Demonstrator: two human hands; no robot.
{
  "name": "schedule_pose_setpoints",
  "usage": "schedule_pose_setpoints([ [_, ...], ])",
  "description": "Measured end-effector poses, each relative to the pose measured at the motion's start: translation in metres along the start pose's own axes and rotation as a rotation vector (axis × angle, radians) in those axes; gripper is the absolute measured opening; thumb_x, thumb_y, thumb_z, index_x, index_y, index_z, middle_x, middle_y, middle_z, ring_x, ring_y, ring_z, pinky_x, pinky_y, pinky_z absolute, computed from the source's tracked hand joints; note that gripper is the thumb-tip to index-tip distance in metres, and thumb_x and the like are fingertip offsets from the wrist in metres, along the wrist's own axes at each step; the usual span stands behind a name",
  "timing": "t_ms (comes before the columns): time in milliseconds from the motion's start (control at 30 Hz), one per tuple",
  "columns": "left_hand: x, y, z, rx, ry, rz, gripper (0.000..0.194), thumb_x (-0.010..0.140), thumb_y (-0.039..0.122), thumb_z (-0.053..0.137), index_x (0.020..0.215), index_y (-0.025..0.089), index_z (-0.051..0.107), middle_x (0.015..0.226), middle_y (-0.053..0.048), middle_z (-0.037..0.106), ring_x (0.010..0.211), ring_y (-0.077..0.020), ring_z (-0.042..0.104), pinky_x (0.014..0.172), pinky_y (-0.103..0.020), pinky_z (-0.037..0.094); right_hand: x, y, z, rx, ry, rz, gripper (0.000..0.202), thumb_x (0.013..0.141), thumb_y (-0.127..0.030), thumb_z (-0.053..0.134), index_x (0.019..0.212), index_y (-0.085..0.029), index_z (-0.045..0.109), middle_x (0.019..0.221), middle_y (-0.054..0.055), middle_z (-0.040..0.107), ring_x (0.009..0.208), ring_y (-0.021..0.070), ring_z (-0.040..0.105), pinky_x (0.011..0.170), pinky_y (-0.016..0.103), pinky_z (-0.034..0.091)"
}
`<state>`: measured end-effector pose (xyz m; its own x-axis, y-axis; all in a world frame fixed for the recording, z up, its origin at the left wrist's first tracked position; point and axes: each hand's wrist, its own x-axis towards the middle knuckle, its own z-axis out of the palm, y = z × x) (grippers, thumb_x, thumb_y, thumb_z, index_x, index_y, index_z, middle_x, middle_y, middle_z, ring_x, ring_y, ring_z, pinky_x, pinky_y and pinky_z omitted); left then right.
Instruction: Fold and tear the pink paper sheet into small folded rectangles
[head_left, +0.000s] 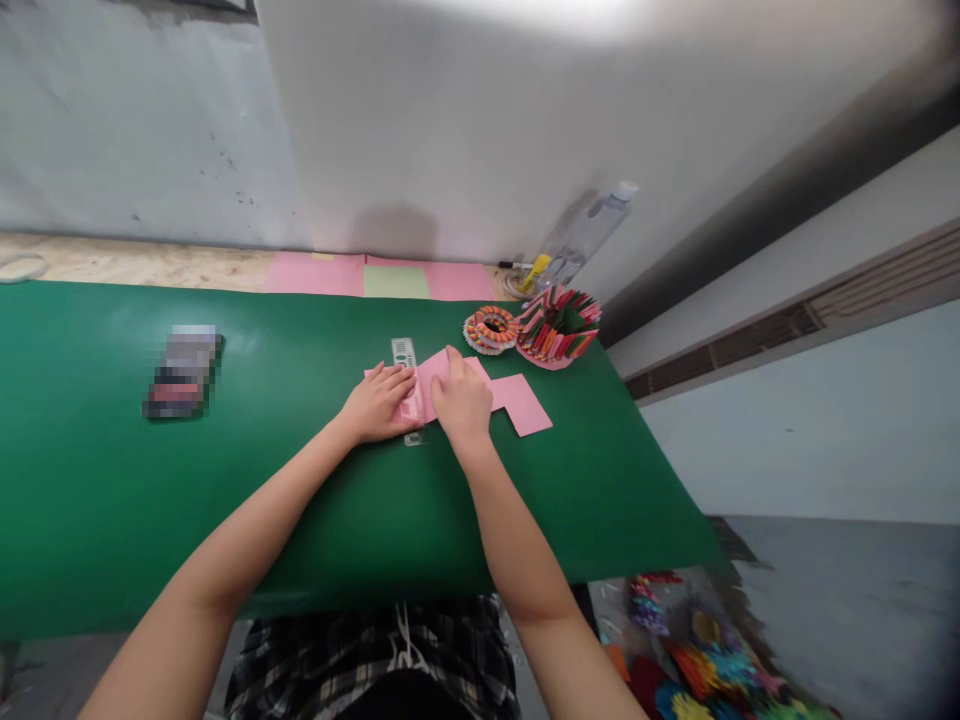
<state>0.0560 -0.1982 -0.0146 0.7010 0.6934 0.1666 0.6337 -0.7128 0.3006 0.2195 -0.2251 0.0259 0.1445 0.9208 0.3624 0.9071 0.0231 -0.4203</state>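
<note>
My left hand lies flat, fingers stretched out, pressing a clear plastic ruler down over a sheet of pink paper. The ruler's ends stick out beyond the paper at the top and bottom. Just to the right, my right hand is closed at that sheet's raised right part, with thumb and index finger against it. More pink paper lies flat on the green table, partly hidden behind my right hand.
Folded-paper rings and a round container of coloured paper pieces stand at the back right. A water bottle leans against the wall. A phone lies left. Pink and green sheets line the back edge. Colourful crafts are on the floor.
</note>
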Motion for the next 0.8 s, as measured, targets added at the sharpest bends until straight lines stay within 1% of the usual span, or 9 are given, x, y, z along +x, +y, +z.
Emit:
schedule_pose_setpoints([
  [133, 0.000, -0.001, -0.001, -0.016, -0.013, 0.013, 0.089, 0.069, 0.071, 0.054, 0.134, 0.010, 0.044, 0.140, -0.016, 0.045, 0.133, -0.0311, 0.036, 0.114, -0.048, 0.015, 0.002, -0.004, 0.004, -0.052, -0.004, -0.042, 0.035, 0.084, -0.014, 0.044, 0.117, -0.013, 0.056, 0.087, 0.016, 0.067, 0.080, 0.0241, 0.061, 0.065, 0.032, 0.044],
  [200, -0.001, -0.002, 0.000, -0.014, -0.019, 0.007, 0.092, 0.068, 0.073, 0.054, 0.134, 0.009, 0.044, 0.142, -0.017, 0.042, 0.134, -0.0319, 0.034, 0.114, -0.048, 0.015, 0.001, -0.006, 0.005, -0.077, -0.026, -0.047, 0.031, 0.087, -0.015, 0.042, 0.113, -0.013, 0.058, 0.084, 0.016, 0.067, 0.080, 0.0246, 0.061, 0.064, 0.032, 0.042],
  [300, -0.001, -0.002, 0.001, -0.005, -0.030, -0.001, 0.096, 0.067, 0.073, 0.055, 0.135, 0.007, 0.042, 0.145, -0.019, 0.036, 0.136, -0.0329, 0.029, 0.114, -0.047, 0.017, -0.002, -0.009, 0.005, -0.102, -0.074, -0.073, 0.023, 0.088, -0.019, 0.044, 0.099, -0.015, 0.063, 0.081, 0.015, 0.067, 0.074, 0.0231, 0.060, 0.062, 0.031, 0.039],
  [400, 0.000, -0.002, 0.001, 0.012, -0.031, -0.001, 0.096, 0.066, 0.072, 0.056, 0.135, 0.007, 0.042, 0.143, -0.019, 0.039, 0.136, -0.0330, 0.029, 0.114, -0.048, 0.016, -0.007, -0.011, 0.007, -0.110, -0.076, -0.133, 0.021, 0.088, -0.020, 0.044, 0.084, -0.016, 0.065, 0.084, 0.013, 0.066, 0.070, 0.0208, 0.057, 0.059, 0.031, 0.036],
  [467, 0.000, -0.001, 0.000, 0.015, -0.026, -0.005, 0.096, 0.065, 0.073, 0.057, 0.134, 0.008, 0.043, 0.140, -0.018, 0.044, 0.135, -0.0331, 0.032, 0.115, -0.048, 0.013, -0.009, -0.013, 0.008, -0.119, -0.051, -0.175, 0.022, 0.088, -0.019, 0.044, 0.081, -0.017, 0.065, 0.087, 0.013, 0.065, 0.072, 0.0206, 0.056, 0.058, 0.030, 0.034],
  [567, 0.001, 0.000, -0.002, -0.003, -0.018, -0.016, 0.095, 0.064, 0.071, 0.058, 0.134, 0.009, 0.042, 0.138, -0.017, 0.046, 0.134, -0.0332, 0.034, 0.115, -0.050, 0.009, -0.011, -0.015, 0.010, -0.164, -0.028, -0.225, 0.020, 0.086, -0.019, 0.046, 0.080, -0.016, 0.066, 0.084, 0.013, 0.064, 0.077, 0.0220, 0.053, 0.059, 0.031, 0.033],
  [667, 0.002, 0.001, -0.003, -0.028, 0.000, -0.045, 0.097, 0.063, 0.067, 0.060, 0.136, 0.008, 0.038, 0.135, -0.018, 0.049, 0.132, -0.0329, 0.036, 0.115, -0.049, 0.010, -0.012, -0.016, 0.012, -0.219, -0.044, -0.293, 0.020, 0.086, -0.018, 0.047, 0.083, -0.015, 0.066, 0.081, 0.012, 0.064, 0.078, 0.0225, 0.051, 0.062, 0.032, 0.033],
  [733, 0.003, 0.002, -0.003, -0.042, 0.010, -0.066, 0.100, 0.061, 0.065, 0.062, 0.137, 0.005, 0.034, 0.133, -0.020, 0.050, 0.131, -0.0330, 0.039, 0.115, -0.048, 0.011, -0.013, -0.017, 0.014, -0.236, -0.063, -0.366, 0.022, 0.087, -0.016, 0.045, 0.092, -0.014, 0.067, 0.080, 0.011, 0.064, 0.078, 0.0217, 0.051, 0.064, 0.032, 0.033],
  [800, 0.003, 0.002, -0.002, -0.052, 0.010, -0.075, 0.100, 0.061, 0.061, 0.062, 0.138, 0.005, 0.032, 0.133, -0.020, 0.049, 0.130, -0.0332, 0.039, 0.116, -0.047, 0.011, -0.013, -0.017, 0.016, -0.243, -0.074, -0.438, 0.027, 0.089, -0.015, 0.042, 0.104, -0.014, 0.064, 0.079, 0.010, 0.065, 0.076, 0.0209, 0.050, 0.065, 0.033, 0.032],
])
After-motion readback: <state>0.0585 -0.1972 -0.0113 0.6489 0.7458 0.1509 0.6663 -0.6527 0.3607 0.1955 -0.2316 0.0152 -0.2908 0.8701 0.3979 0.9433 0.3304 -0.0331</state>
